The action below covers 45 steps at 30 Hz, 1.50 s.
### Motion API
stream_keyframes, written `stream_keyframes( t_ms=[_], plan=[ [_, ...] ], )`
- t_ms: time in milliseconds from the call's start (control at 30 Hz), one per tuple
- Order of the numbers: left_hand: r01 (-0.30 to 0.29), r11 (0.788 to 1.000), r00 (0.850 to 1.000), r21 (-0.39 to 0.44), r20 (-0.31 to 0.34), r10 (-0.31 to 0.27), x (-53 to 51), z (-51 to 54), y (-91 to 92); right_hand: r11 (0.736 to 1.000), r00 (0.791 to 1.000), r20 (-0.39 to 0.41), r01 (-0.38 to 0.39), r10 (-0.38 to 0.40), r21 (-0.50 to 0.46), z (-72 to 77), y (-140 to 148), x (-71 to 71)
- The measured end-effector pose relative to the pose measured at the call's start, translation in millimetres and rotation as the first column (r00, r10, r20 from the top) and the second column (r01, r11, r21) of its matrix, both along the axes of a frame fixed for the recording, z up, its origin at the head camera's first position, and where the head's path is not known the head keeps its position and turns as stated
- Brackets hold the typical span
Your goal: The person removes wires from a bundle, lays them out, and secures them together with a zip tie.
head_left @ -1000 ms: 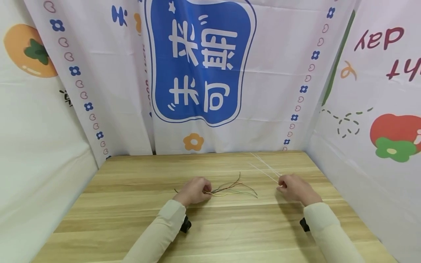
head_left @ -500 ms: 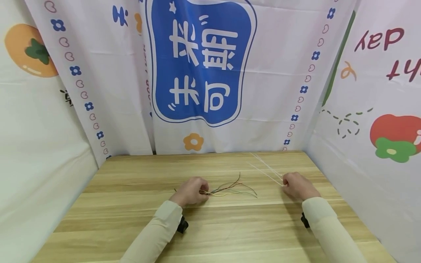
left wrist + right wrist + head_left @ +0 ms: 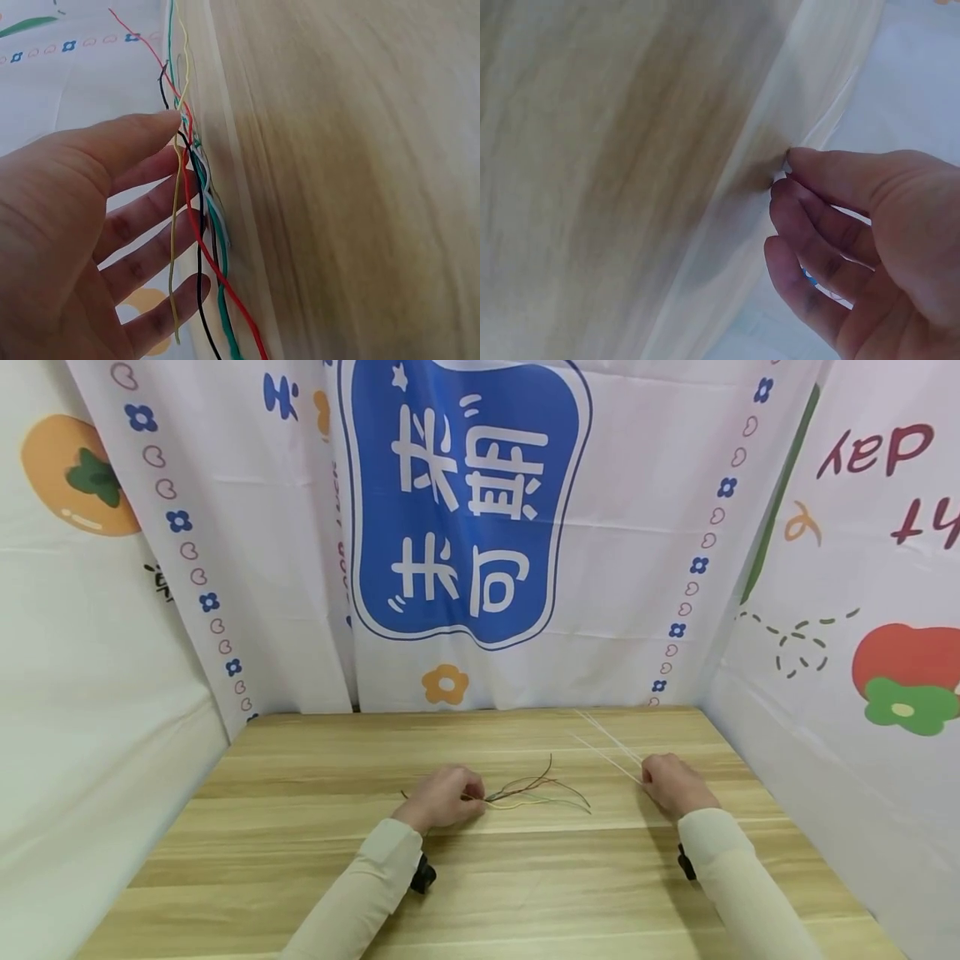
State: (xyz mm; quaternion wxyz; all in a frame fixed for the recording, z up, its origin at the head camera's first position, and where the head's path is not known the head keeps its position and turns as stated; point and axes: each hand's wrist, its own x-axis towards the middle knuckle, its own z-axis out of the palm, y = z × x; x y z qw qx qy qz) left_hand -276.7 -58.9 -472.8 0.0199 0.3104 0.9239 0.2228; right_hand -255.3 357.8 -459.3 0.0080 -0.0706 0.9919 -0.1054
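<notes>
A loose bundle of thin coloured wires (image 3: 525, 791) fans out to the right of my left hand (image 3: 444, 795), which pinches it low over the table. In the left wrist view, red, black, green, white and yellow wires (image 3: 196, 217) run between the thumb and the loosely bent fingers. Several slender white strands (image 3: 608, 759) slant across the far right of the table, their near ends meeting my right hand (image 3: 675, 785). Its thumb and index finger come together at the tips in the right wrist view, where a white strand (image 3: 831, 114) passes behind the thumb. What kind these strands are is unclear.
The wood-grain table (image 3: 525, 885) ends at a printed white cloth (image 3: 285, 635) hung along the back. More white cloth encloses the left and right sides. A dark wrist camera (image 3: 423, 874) sits under the left sleeve.
My right hand has shifted slightly right and drawn its fingers in near the white strands' ends; the strands lie as before. The left hand stays at the wires with only tiny shifts.
</notes>
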Motion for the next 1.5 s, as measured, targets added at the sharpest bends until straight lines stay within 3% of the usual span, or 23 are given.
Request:
stream_keyframes(
  t_ms=[233, 533, 767, 1167, 1367, 1500],
  plan=[
    [-0.020, 1.000, 1.000, -0.003, -0.017, 0.020, 1.3, -0.9, 4.4, 1.000, 1.000, -0.013, 0.008, -0.008, 0.010, 1.0, -1, 5.3],
    [-0.010, 1.000, 1.000, 0.012, -0.016, 0.010, 0.4, -2.9, 4.1, 0.992, 0.993, -0.116, -0.027, 0.013, -0.122, -2.0, -3, 17.8],
    [-0.006, 1.000, 1.000, 0.015, -0.007, 0.006, 1.4, -0.6, 3.0, 0.974, 0.996, -0.091, -0.027, 0.007, -0.226, 9.5, -20, 34.7],
    [-0.007, 1.000, 1.000, 0.008, 0.000, 0.007, -1.3, -3.8, 2.8, 0.974, 0.971, -0.197, -0.168, 0.137, -0.154, 46.9, -58, 67.5],
    [-0.002, 1.000, 1.000, 0.002, -0.002, 0.002, -0.9, -3.6, 2.9, 0.967, 0.942, -0.270, -0.233, 0.198, -0.102, 55.1, -70, 83.4],
    [-0.002, 1.000, 1.000, 0.003, 0.006, 0.002, 0.3, -1.7, 3.1, 0.960, 0.935, -0.269, -0.264, 0.231, -0.094, 59.0, -77, 95.8]
  ],
)
